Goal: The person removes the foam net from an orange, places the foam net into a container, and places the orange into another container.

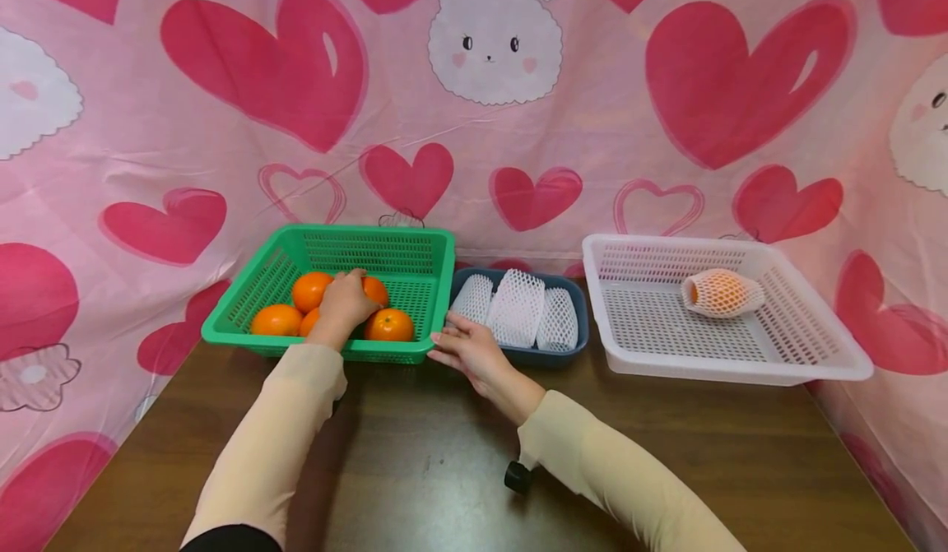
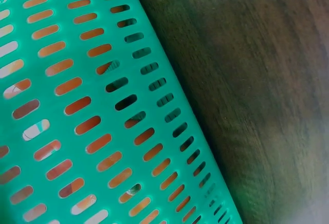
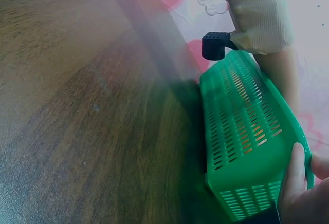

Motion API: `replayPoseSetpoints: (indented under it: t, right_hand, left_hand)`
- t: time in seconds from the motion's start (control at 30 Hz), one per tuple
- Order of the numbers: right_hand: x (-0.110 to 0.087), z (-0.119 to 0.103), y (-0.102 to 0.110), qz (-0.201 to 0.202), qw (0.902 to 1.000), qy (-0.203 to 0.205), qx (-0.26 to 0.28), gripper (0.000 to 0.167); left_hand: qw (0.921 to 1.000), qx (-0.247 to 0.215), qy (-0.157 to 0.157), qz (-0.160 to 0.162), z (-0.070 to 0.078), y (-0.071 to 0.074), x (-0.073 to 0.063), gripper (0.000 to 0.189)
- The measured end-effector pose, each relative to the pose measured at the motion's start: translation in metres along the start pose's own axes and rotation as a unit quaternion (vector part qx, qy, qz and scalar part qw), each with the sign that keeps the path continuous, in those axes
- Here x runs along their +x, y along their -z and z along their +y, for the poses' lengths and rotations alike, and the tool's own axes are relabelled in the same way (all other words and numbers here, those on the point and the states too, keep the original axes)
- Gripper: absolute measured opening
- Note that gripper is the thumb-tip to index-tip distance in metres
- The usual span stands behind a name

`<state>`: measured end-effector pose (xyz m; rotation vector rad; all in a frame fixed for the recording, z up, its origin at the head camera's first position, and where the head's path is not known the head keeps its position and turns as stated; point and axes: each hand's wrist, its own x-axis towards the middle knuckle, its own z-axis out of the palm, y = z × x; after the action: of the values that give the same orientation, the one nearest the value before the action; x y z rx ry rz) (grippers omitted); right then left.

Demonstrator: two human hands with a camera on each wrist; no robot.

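Note:
Inside the green basket (image 1: 437, 289), which holds several oranges, my left hand (image 1: 344, 305) reaches over the front rim. Its fingers and thumb sit around an orange (image 1: 375, 290), partly covered by the hand. Another orange (image 1: 389, 325) lies just right of the wrist, and two more (image 1: 276, 320) are to the left. My right hand (image 1: 470, 350) pinches the basket's front right corner; in the right wrist view the thumb (image 3: 294, 170) lies along the outer wall by the rim. Only the slotted basket wall (image 2: 103, 106) fills the left wrist view, with orange showing through the slots.
A dark blue bin (image 1: 548, 358) right of the green basket holds white foam net sleeves (image 1: 516, 309). Farther right, a white basket (image 1: 629, 359) contains one orange in a foam net (image 1: 723, 293). All stand on a brown wooden table (image 1: 429, 470) against a heart-patterned cloth (image 1: 489, 141).

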<state>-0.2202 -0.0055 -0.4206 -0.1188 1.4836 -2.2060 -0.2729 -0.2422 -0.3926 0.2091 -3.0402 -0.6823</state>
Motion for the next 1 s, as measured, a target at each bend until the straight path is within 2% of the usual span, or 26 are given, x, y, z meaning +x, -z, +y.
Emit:
replayPoseSetpoints:
  t: [0.27,0.57,0.77,1.0]
  right_hand:
    - [0.001,-0.002,0.0,-0.002,0.9999,-0.006,-0.008,0.058]
    - [-0.001,-0.008,0.003,-0.01,0.9996,-0.019,-0.019,0.059]
    - [-0.006,-0.019,0.009,-0.035,0.9984,-0.029,-0.035,0.058]
    - [-0.013,-0.036,0.019,-0.078,0.991,-0.036,-0.102,0.053]
  left_hand:
    - [0.9995,-0.021,-0.023,-0.004,-0.003,0.002,-0.002,0.07]
    - [0.9994,-0.02,-0.028,-0.01,-0.002,0.003,-0.005,0.067]
    - [0.9993,-0.017,-0.032,-0.005,-0.001,0.005,-0.005,0.068]
    - [0.9989,-0.03,-0.036,0.003,0.005,0.011,-0.009,0.065]
